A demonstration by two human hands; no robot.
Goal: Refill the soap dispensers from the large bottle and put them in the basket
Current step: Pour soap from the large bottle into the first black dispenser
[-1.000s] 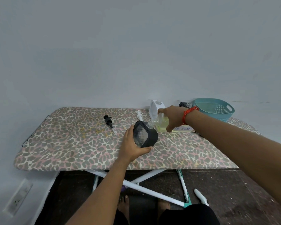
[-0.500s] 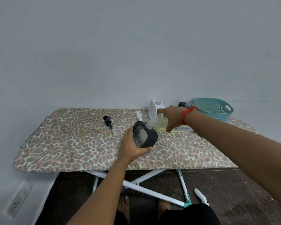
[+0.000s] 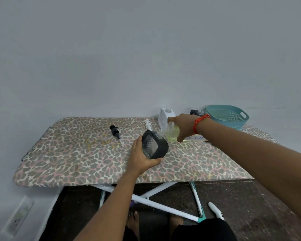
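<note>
So we've got the black dispenser (image 3: 154,145) tilted in our left hand (image 3: 139,160), fingers curled under it and thumb up its side, over the middle of the leopard-print ironing board (image 3: 68,153), a bit in from the near edge. Our right hand (image 3: 184,126) wraps round the large bottle (image 3: 172,135) of yellowish soap, its neck meeting the dispenser's mouth. There's plenty of open board to the left, just a black pump (image 3: 116,132) and a white pump (image 3: 148,124) lying there. The teal basket (image 3: 236,124) sits at the far right corner, and a white dispenser (image 3: 163,116) stands by the wall edge. Grey wall behind, dark floor below.
</note>
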